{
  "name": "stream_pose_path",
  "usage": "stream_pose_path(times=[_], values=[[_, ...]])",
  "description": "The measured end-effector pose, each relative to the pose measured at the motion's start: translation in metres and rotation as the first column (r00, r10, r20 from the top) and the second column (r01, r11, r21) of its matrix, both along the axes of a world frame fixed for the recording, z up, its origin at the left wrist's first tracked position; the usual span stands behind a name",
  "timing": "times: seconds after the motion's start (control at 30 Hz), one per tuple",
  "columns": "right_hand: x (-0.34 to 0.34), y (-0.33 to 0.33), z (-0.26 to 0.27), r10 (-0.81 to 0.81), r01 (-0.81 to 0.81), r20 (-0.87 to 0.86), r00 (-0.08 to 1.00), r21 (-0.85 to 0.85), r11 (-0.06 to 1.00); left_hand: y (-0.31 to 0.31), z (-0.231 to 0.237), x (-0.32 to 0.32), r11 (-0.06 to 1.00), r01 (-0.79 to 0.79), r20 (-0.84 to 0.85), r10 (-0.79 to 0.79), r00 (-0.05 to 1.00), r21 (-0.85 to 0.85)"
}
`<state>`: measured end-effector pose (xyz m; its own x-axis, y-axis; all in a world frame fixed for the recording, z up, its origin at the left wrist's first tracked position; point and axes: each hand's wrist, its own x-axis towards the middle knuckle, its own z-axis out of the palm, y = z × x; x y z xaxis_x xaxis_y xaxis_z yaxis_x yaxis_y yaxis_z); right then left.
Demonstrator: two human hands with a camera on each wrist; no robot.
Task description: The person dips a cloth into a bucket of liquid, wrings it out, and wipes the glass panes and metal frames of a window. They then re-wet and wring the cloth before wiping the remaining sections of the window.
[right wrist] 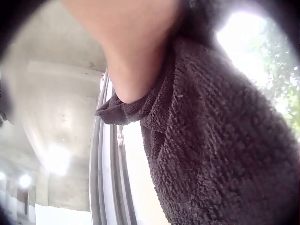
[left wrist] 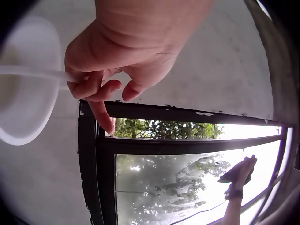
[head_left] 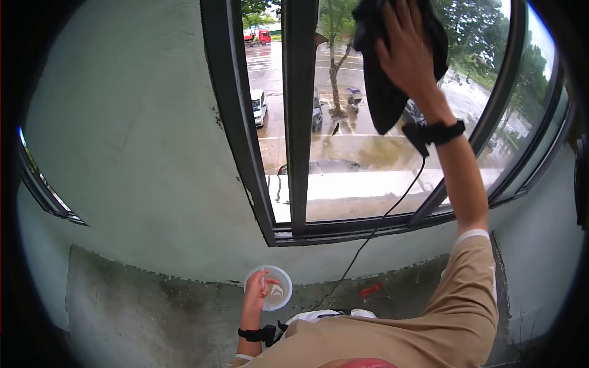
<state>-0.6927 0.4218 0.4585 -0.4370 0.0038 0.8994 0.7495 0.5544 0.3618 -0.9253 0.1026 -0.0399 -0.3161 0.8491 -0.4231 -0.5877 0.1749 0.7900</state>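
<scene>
My right hand [head_left: 410, 58] lies with straight fingers on a dark terry towel [head_left: 381, 104], pressing it against the upper part of the window pane [head_left: 380, 147]. In the right wrist view the towel [right wrist: 206, 136] hangs down in folds below the thumb [right wrist: 133, 84]. Low in front of my body, the left hand [head_left: 255, 288] curls its fingers round the thin white handle [left wrist: 40, 71] of a white bucket [head_left: 289, 287]. Cloudy liquid shows inside the bucket. The left index finger [left wrist: 104, 117] points away from the curled ones.
Dark window frames [head_left: 297, 122] divide the glass, with a sill below. A black cable [head_left: 383, 218] runs from the right wristband down to my body. On the floor lies a red object [head_left: 370, 291]. A pale wall [head_left: 135, 141] stands at left; a wet parking area shows outside.
</scene>
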Motion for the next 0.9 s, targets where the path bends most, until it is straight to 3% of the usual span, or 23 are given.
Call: stream_pose_path(times=[0.03, 0.1, 0.23, 0.27, 0.37, 0.57, 0.73, 0.9], values=[[-0.007, -0.006, 0.013, 0.003, -0.003, -0.002, 1.0, -0.001, 1.0, -0.001, -0.002, 0.001, 1.0, -0.003, -0.002, 0.003, 1.0, -0.001], [-0.021, -0.002, 0.037, 0.169, -0.169, 0.002, 0.986, 0.038, 0.985, 0.001, -0.002, -0.001, 1.0, -0.019, -0.004, 0.019, 1.0, -0.011], [-0.036, -0.006, 0.035, 0.025, -0.03, 0.053, 0.998, 0.105, 0.994, 0.001, -0.006, 0.0, 1.0, -0.016, -0.019, 0.016, 1.0, -0.007], [-0.036, -0.011, 0.031, 0.115, -0.121, 0.106, 0.988, 0.046, 0.992, 0.001, -0.009, 0.0, 1.0, -0.025, -0.009, 0.025, 1.0, -0.015], [-0.044, -0.025, 0.0, 0.181, -0.196, 0.197, 0.964, 0.059, 0.979, 0.006, -0.012, 0.004, 1.0, -0.024, -0.004, 0.024, 1.0, -0.011], [-0.041, -0.011, -0.093, 0.326, -0.301, 0.125, 0.937, -0.183, 0.936, 0.019, -0.013, 0.01, 1.0, 0.025, 0.003, -0.025, 1.0, 0.015], [-0.009, -0.006, -0.125, 0.292, -0.271, 0.048, 0.955, -0.258, 0.927, 0.029, -0.016, 0.016, 0.992, 0.125, 0.024, -0.124, 0.992, -0.023], [0.04, 0.007, -0.141, 0.175, -0.188, -0.071, 0.982, -0.25, 0.95, 0.032, -0.014, 0.031, 0.994, 0.103, 0.006, -0.103, 0.995, -0.032]])
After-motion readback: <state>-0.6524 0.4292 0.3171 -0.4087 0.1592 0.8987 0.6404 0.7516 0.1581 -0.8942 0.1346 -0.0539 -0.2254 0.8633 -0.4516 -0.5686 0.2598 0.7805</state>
